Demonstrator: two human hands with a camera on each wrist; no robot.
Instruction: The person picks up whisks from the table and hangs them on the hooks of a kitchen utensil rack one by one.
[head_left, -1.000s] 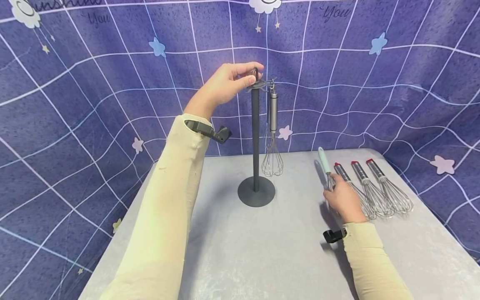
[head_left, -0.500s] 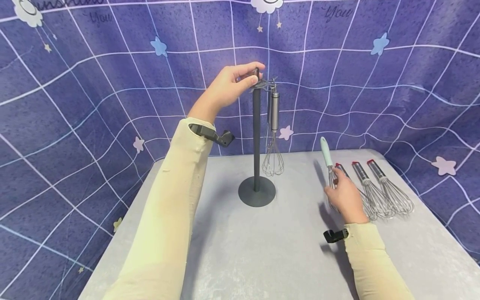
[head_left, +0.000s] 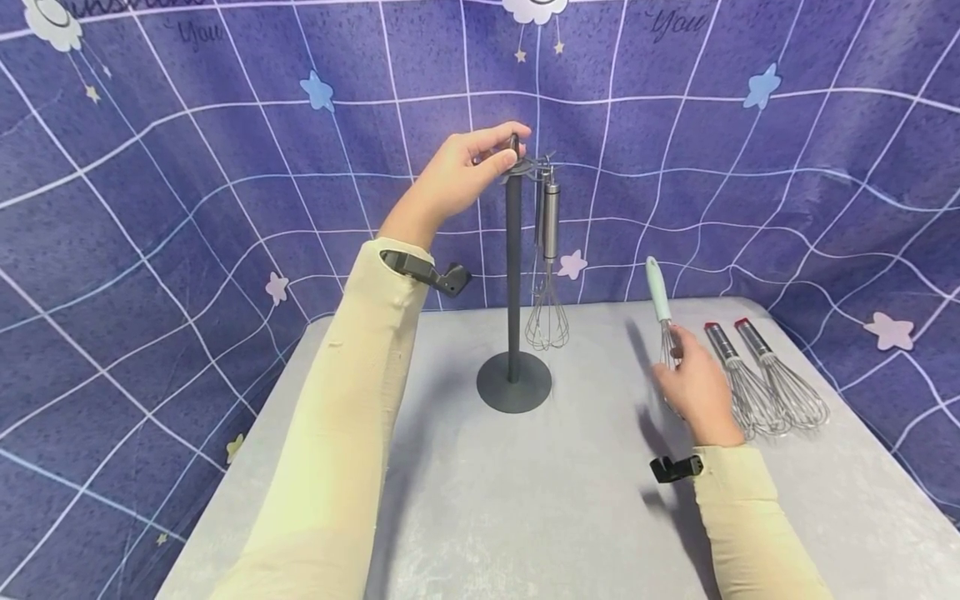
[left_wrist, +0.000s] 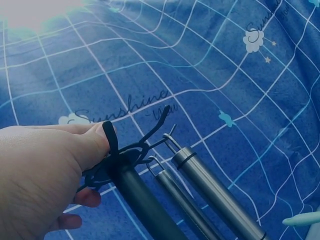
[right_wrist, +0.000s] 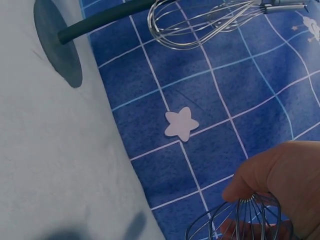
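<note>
My left hand [head_left: 457, 179] pinches the top of a dark grey upright stand [head_left: 513, 275], its thumb against one of the hooks [left_wrist: 110, 137] in the left wrist view. From the stand's right side hang a steel-handled whisk [head_left: 551, 225] and a second, thinner metal handle [left_wrist: 185, 202] beside it. My right hand [head_left: 697, 387] grips a whisk with a mint-green handle [head_left: 657, 287] by its wires, the handle pointing up and away. In the right wrist view, thumb and fingers close round the wire loops [right_wrist: 245, 215], while the handle is out of sight there.
Two whisks with red-tipped handles [head_left: 723, 342] [head_left: 753, 337] lie side by side on the grey table [head_left: 525, 500], right of my right hand. The stand's round base [head_left: 513, 396] rests mid-table. A blue-purple gridded curtain [head_left: 375, 75] hangs behind.
My right hand has raised the mint-handled whisk off the table, its handle rising and moving slightly right. A third red-tipped whisk is now hidden behind that hand. The left hand stays on the stand.
</note>
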